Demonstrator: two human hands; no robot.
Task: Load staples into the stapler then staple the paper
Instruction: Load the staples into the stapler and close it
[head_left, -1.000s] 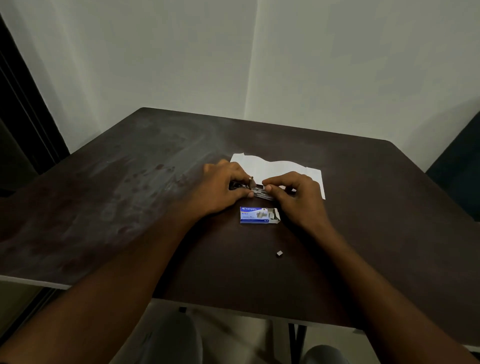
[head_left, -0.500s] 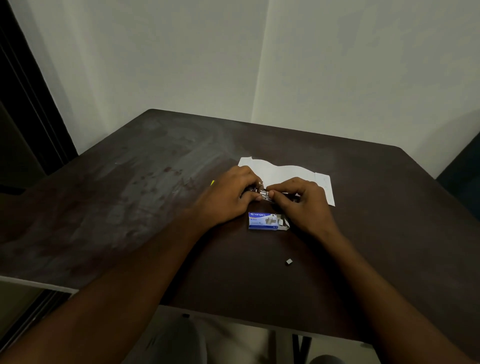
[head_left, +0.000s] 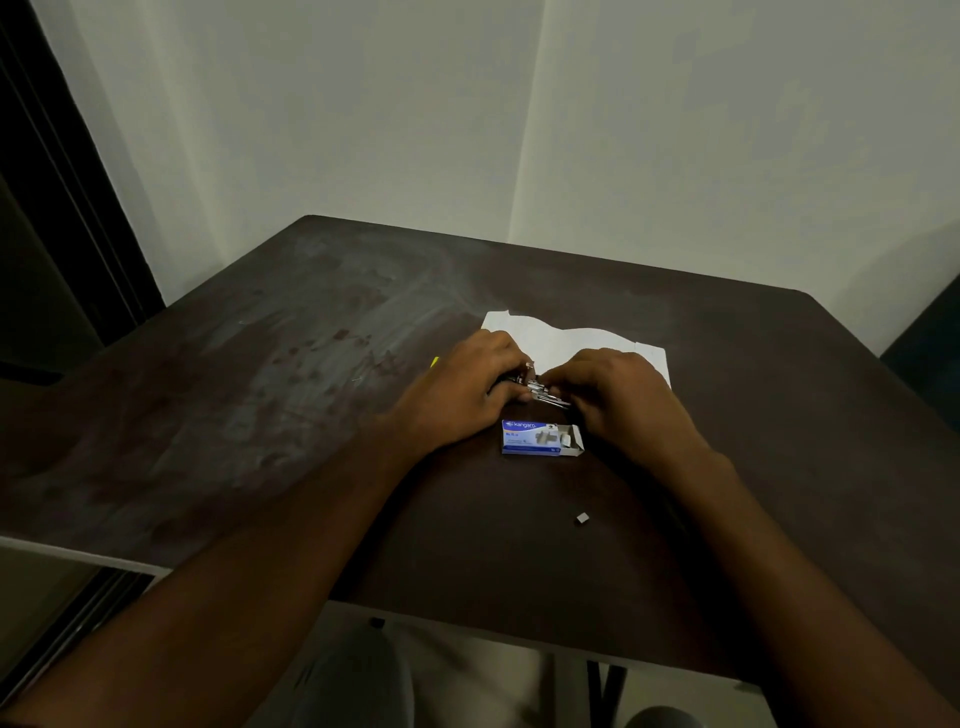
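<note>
Dark brown, scuffed wood fills the middle of the head view: a table set against pale walls, with both forearms reaching up from the bottom corners to the centre of the frame. Left hand and right hand meet over a small metal stapler, of which only a glinting strip shows between them. Fingers of the left hand are curled around its left end, thumb pressed against the metal. The right hand's fingertips are bunched together and pinch the stapler's right part; whether a staple strip sits under them cannot be told. White paper lies flat on the table just above the hands, partly covered by them. Just below the hands, a blue staple box lies with its right end open, pale contents showing. Lower and to the right, well apart from the box, a tiny grey staple piece rests alone. A yellow sliver peeks out beside the left hand's knuckles.
</note>
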